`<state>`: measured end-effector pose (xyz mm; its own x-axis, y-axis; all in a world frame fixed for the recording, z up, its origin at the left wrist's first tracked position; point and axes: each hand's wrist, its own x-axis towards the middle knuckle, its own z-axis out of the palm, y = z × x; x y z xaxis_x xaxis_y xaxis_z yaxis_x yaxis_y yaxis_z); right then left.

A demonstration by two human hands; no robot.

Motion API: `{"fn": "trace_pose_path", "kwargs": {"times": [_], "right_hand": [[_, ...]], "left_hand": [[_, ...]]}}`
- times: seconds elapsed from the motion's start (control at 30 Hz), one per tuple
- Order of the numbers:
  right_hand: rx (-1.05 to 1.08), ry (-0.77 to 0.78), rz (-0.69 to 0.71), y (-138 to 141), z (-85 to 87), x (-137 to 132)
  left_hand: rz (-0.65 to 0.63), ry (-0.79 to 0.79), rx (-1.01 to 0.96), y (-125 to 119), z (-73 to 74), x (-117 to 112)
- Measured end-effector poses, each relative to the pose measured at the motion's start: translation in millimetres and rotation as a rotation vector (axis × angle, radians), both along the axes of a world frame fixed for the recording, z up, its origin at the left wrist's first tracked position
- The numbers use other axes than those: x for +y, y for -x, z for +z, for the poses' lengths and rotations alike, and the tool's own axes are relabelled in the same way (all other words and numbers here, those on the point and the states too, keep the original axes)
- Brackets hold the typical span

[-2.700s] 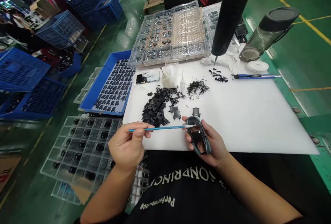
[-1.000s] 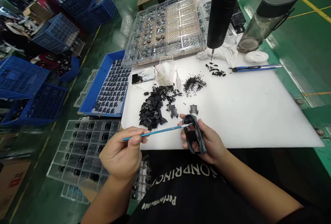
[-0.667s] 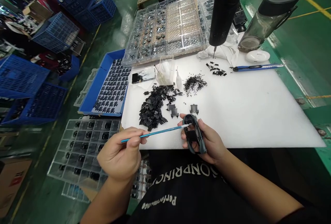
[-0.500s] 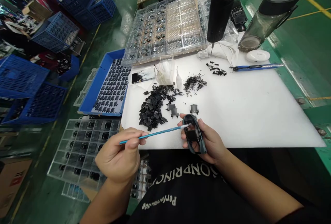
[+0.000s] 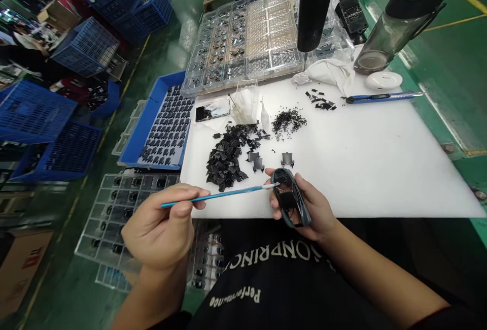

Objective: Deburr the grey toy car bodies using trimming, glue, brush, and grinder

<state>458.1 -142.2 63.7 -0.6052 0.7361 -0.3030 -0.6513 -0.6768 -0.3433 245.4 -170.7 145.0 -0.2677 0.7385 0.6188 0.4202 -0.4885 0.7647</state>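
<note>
Pinches a thin blue stick with a white tip (image 5: 224, 194) between the narrowed fingers of the left hand (image 5: 160, 231), and cradles a hollow, oblong, dark grey plastic shell (image 5: 288, 198) in the curled fingers of the right hand (image 5: 318, 209), at the near edge of the flat white surface (image 5: 380, 162). Seems to be at the step of dabbing or wiping inside the shell's rounded far end, with the white tip just past the rim; cannot tell whether actually touching. Probably calls next for a steady right grip and small, light strokes. On the surface, just beyond the shell, a small dark grey plate with side tabs (image 5: 287, 159); to the left, a heap of flat black plastic pieces (image 5: 226, 160); farther back, a scatter of tiny black parts (image 5: 289, 122). Overhead, a black cylindrical tool (image 5: 315, 10). Around, green floor (image 5: 464, 61) with yellow lines, and blue plastic crates (image 5: 81, 53) off to the left.
</note>
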Motion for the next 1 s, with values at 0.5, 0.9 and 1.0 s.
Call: {"fn": "trace_pose_path", "kwargs": {"times": [0.5,0.9,1.0], "right_hand": [[-0.086,-0.121,-0.033,3,-12.7,-4],[-0.083,-0.098,-0.013,4,-7.7,-3],[-0.061,-0.089,-0.032,4,-7.0,-3]], "left_hand": [[-0.172,-0.032,0.187,8,11.1,19],[-0.177,-0.022,0.243,9,8.8,19],[-0.132,-0.036,0.254,8,12.3,17]]}}
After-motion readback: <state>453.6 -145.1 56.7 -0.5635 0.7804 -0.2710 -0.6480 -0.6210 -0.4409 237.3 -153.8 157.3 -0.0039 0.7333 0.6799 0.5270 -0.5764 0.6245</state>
